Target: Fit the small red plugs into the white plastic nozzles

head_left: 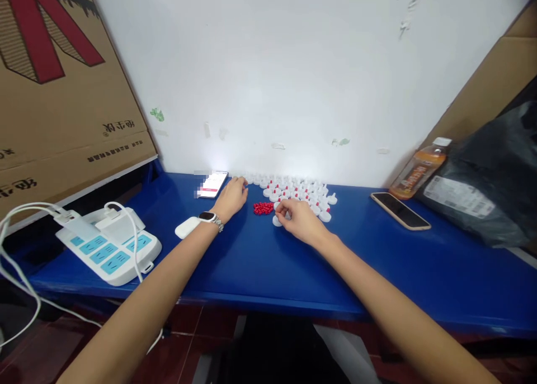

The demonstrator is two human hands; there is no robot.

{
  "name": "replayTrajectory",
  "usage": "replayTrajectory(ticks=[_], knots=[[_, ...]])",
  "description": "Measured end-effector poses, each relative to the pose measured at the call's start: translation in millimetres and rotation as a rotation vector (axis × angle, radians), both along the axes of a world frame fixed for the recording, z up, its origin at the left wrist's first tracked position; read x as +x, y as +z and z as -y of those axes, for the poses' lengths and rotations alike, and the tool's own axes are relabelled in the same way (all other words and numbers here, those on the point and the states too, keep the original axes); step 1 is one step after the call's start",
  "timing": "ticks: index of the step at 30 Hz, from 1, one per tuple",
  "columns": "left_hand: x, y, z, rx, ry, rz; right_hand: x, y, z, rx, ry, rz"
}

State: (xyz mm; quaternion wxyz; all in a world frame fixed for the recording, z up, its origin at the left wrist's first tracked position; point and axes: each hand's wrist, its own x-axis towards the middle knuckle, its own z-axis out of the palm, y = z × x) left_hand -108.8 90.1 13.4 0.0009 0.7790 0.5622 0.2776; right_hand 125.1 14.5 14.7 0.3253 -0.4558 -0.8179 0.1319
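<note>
Cardboard printed with red shapes leans against the white wall at the far left, well to the left of the pile of red pieces that lies mid-shelf on the blue shelf. Below the cardboard, a white power strip with plugged chargers and white cables sits on the shelf, well left of the red pile. A small white oval device lies left of the pile, touching or just beside the watch-bearing wrist. A lit phone rests behind and left of the pile, near the wall. The left hand lies palm down just left of the red pieces, fingers flat on the shelf and gripping nothing. The right hand sits just right of the pile, fingertips pinched narrowly over a white cap; whether it grips the cap cannot be told. A cluster of white caps, some with red inserts, spreads behind and right of the pile up to the wall. A dark phone lies well right of the pile, then an orange drink bottle leaning back, and a black plastic bag at the far right.
</note>
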Motion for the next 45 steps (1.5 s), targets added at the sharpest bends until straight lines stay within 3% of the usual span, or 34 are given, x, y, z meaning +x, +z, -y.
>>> replayTrajectory(ticks=[6, 11, 16, 21, 24, 29, 36, 45], knots=[[26.5, 0.3, -42.9, -0.026, 0.226, 0.039, 6.7, -1.5, -4.3, 0.059, -0.083, -0.032], [43.0, -7.4, -67.2, -0.034, 0.235, 0.217, 6.5, 2.6, -0.3, 0.046, -0.119, -0.147], [36.3, -12.3, -76.2, -0.046, 0.22, 0.296, 7.7, 2.2, -2.0, -0.03, -0.125, -0.245], [19.4, -5.6, -48.8, -0.033, 0.155, 0.353, 9.8, 0.7, -2.8, -0.04, -0.135, -0.283], [15.1, -1.2, -19.7, 0.034, 0.013, 0.498, 7.4, 0.1, -1.4, -0.032, -0.106, -0.271], [20.8, -4.6, 14.3, -0.213, -0.145, 0.956, 2.5, -1.6, -1.0, 0.026, -0.081, -0.169], [27.9, -4.8, 28.6, -0.476, -0.131, 1.379, -6.0, 0.2, -6.1, 0.171, -0.148, 0.2], [29.6, -5.8, 26.0, -0.568, -0.118, 1.592, -24.9, 10.6, -33.5, 0.179, -0.113, 0.495]])
